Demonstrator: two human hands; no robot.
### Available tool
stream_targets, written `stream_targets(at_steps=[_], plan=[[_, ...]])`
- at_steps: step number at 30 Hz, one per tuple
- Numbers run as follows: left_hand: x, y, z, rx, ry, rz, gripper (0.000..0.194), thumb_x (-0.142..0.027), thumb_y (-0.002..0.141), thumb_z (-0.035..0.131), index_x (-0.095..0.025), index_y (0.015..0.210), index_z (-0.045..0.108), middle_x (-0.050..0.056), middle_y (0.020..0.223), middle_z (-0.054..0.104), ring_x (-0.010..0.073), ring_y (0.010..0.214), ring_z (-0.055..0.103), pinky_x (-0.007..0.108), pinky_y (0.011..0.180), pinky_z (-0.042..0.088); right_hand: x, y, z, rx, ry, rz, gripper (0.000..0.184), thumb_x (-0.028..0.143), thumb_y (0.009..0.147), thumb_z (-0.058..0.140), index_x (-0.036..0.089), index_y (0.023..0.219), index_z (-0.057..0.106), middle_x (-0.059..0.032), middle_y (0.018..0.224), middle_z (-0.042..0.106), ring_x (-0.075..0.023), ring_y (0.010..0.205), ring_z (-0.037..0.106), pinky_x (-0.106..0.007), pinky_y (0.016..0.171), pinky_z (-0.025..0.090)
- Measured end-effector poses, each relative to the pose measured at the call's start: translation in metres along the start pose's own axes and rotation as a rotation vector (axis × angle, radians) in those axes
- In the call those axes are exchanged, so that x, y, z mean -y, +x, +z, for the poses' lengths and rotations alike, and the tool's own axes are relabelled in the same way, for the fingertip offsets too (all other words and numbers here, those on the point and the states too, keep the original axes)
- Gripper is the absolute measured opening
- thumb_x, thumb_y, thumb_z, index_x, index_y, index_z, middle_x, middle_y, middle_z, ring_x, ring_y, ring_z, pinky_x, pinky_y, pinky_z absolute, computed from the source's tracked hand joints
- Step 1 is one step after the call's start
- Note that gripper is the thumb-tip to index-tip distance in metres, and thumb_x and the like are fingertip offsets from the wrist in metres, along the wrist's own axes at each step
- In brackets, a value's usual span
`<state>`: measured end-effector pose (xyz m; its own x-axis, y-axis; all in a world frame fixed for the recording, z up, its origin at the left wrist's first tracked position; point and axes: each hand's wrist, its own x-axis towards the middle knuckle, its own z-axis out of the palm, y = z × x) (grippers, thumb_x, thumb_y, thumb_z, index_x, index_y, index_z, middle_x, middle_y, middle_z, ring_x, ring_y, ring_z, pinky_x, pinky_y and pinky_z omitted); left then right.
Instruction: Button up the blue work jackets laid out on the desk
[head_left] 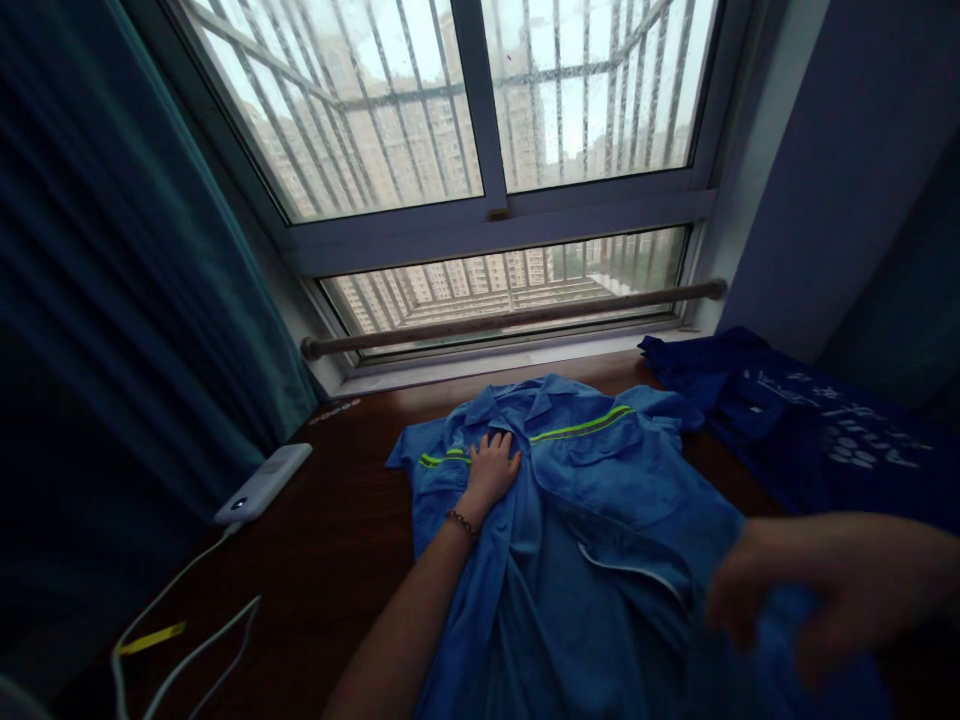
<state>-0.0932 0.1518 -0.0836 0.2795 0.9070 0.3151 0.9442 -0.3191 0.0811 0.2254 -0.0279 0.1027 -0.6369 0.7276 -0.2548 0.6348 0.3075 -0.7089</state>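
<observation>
A blue work shirt (600,520) with yellow-green reflective stripes lies front-up on a dark wooden surface (330,540) under the window. My left hand (491,465) rests flat on the shirt's chest near the collar, fingers spread. A beaded bracelet circles that wrist. My right hand (810,590) is close to the camera at the lower right and blurred by motion. It hovers over the shirt's near right side, fingers curled downward; whether they pinch the fabric I cannot make out.
A dark blue garment (802,420) with white print lies at the right by the wall. A white power bank (264,483) with white cables (180,640) sits at the left. Teal curtain (135,280) hangs left; a wooden rod (517,315) spans the barred window.
</observation>
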Motion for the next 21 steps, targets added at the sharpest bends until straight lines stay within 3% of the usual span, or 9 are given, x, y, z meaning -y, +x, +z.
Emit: stream_targets(at_steps=[1,2,5,7,10,13,17,21], plan=[[0.001,-0.001,0.000,-0.003,-0.026,0.005,0.040,-0.036,0.083,0.040,-0.019,0.120,0.043,0.009,0.117,0.051,0.0306,0.111,0.037,0.049,0.091,0.030,0.004,0.026,-0.002,0.196,0.111,-0.045,0.034,0.043,0.071,0.058,0.022,0.097,0.062,-0.0043,0.088,0.065,-0.0133,0.079,0.062,-0.021,0.069,0.048],[0.002,-0.001,0.000,-0.005,-0.056,0.008,0.043,-0.035,0.083,0.041,-0.019,0.122,0.040,0.009,0.117,0.051,0.0298,0.112,0.038,0.048,0.092,0.030,0.005,0.055,-0.001,0.194,0.194,-0.079,0.032,0.039,0.077,0.052,0.018,0.100,0.060,-0.0053,0.092,0.064,-0.0142,0.083,0.061,-0.023,0.072,0.047],[0.007,-0.002,-0.002,-0.014,-0.163,0.018,0.054,-0.033,0.081,0.045,-0.017,0.130,0.029,0.010,0.120,0.049,0.0270,0.113,0.039,0.044,0.095,0.029,-0.005,0.151,0.017,-0.245,0.069,-0.037,0.026,0.031,0.080,0.049,0.011,0.090,0.061,-0.0089,0.089,0.063,-0.0169,0.081,0.058,-0.027,0.073,0.045],[0.010,-0.002,-0.002,-0.004,-0.241,0.024,0.060,-0.031,0.079,0.048,-0.017,0.132,0.024,0.010,0.121,0.049,0.0254,0.113,0.040,0.043,0.097,0.027,-0.020,0.208,0.036,-0.554,-0.149,0.052,0.028,0.028,0.080,0.050,0.008,0.099,0.058,-0.0137,0.101,0.059,-0.0199,0.094,0.053,-0.030,0.084,0.040],[0.013,0.000,-0.002,0.019,-0.364,0.039,0.065,-0.028,0.077,0.050,-0.017,0.133,0.019,0.010,0.121,0.049,0.0234,0.116,0.040,0.044,0.100,0.024,-0.044,0.263,0.060,-0.692,-0.374,0.155,0.035,0.035,0.079,0.052,0.008,0.100,0.057,-0.0175,0.105,0.055,-0.0255,0.104,0.045,-0.035,0.089,0.035],[0.018,0.004,0.000,0.020,-0.476,0.069,0.071,-0.025,0.075,0.053,-0.016,0.134,0.014,0.011,0.127,0.044,0.0224,0.120,0.035,0.043,0.101,0.024,-0.064,0.280,0.073,-0.698,-0.393,0.140,0.037,0.041,0.077,0.053,0.013,0.102,0.057,-0.0150,0.110,0.052,-0.0260,0.106,0.042,-0.037,0.088,0.034],[0.025,0.010,0.005,0.097,-0.591,0.070,0.078,-0.022,0.068,0.058,-0.017,0.132,0.014,0.012,0.124,0.046,0.0231,0.116,0.039,0.042,0.098,0.028,-0.076,0.278,0.078,-0.700,-0.426,0.061,0.043,0.045,0.074,0.054,0.017,0.106,0.054,-0.0113,0.108,0.051,-0.0251,0.103,0.040,-0.036,0.086,0.033],[0.028,0.013,0.007,0.033,-0.554,-0.031,0.061,-0.022,0.063,0.064,-0.013,0.116,0.035,0.011,0.110,0.050,0.0222,0.104,0.047,0.036,0.089,0.037,-0.079,0.282,0.076,-0.715,-0.426,0.106,0.040,0.046,0.072,0.055,0.017,0.098,0.055,-0.0104,0.097,0.053,-0.0247,0.094,0.043,-0.034,0.080,0.033]])
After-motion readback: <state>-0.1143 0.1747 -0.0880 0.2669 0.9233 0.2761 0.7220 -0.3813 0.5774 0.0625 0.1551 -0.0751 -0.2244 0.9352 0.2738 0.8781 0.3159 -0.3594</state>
